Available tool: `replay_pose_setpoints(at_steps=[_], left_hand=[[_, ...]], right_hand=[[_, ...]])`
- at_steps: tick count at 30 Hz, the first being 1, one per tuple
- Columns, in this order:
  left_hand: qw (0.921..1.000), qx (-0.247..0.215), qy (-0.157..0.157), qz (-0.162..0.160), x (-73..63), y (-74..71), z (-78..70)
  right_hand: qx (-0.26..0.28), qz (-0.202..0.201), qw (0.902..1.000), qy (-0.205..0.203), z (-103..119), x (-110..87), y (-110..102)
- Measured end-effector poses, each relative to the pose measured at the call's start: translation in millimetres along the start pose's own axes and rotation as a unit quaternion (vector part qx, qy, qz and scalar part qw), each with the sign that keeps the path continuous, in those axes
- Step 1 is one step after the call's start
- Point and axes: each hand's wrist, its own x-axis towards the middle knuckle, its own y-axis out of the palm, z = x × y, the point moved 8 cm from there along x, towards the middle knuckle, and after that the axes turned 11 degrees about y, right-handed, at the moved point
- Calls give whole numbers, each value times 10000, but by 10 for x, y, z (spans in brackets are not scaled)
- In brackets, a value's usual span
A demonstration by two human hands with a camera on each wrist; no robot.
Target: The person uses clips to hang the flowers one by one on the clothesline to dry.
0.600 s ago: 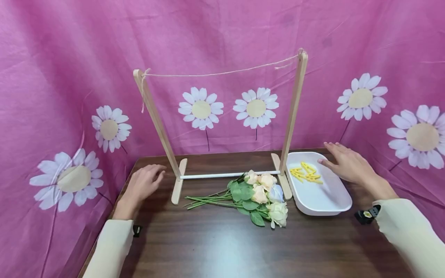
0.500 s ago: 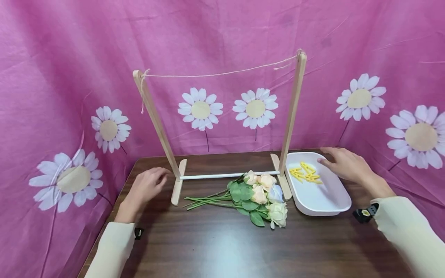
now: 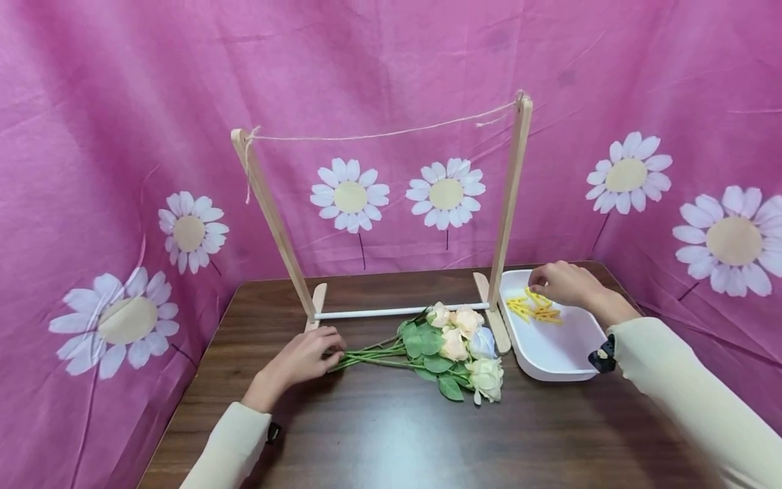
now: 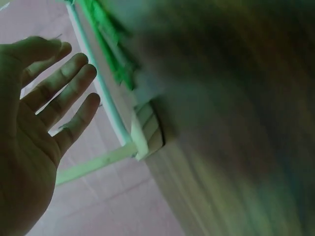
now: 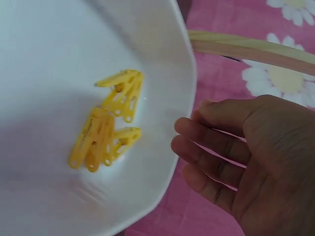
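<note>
Artificial roses (image 3: 453,344) with peach, bluish and cream blooms lie on the table, their green stems (image 3: 381,352) pointing left. My left hand (image 3: 308,356) is at the stem ends, and in the left wrist view its fingers are loosely bent with nothing between them. Several yellow clothespins (image 5: 93,137) lie in a white tray (image 3: 562,353) at the right. Over the tray's far part, my right hand (image 3: 568,283) hovers close to the clothespins. The right wrist view shows its fingers (image 5: 211,145) relaxed, holding nothing.
Behind the flowers stands a wooden frame (image 3: 510,197) with a string (image 3: 366,136) tied across its top and a white rod (image 3: 373,313) across its base. Pink cloth (image 3: 391,54) printed with daisies surrounds the dark wooden table (image 3: 397,435) at the back and sides.
My left hand has moved right and toward me, from beside the frame's left foot to the stem ends. My right hand has moved left, over the tray near the clothespins.
</note>
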Motion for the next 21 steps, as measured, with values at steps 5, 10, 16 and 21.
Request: replay_pose_setpoints(at_steps=[5,10,16,21], left_hand=[[9994,-98,-43,340,-10,150,-27],[9995,149,76,269,22,201,-37],[9987,470,202,69,60,257,-31],[9988,474,137,-27,55,261,-8]], right_hand=[[-68,532,9983,-220,51,95,253],[-227,820,9950,-527,96,98,440],[-297,1165,9926,-192,100,78,553],[-336,1308,9908,57,84,93,613]])
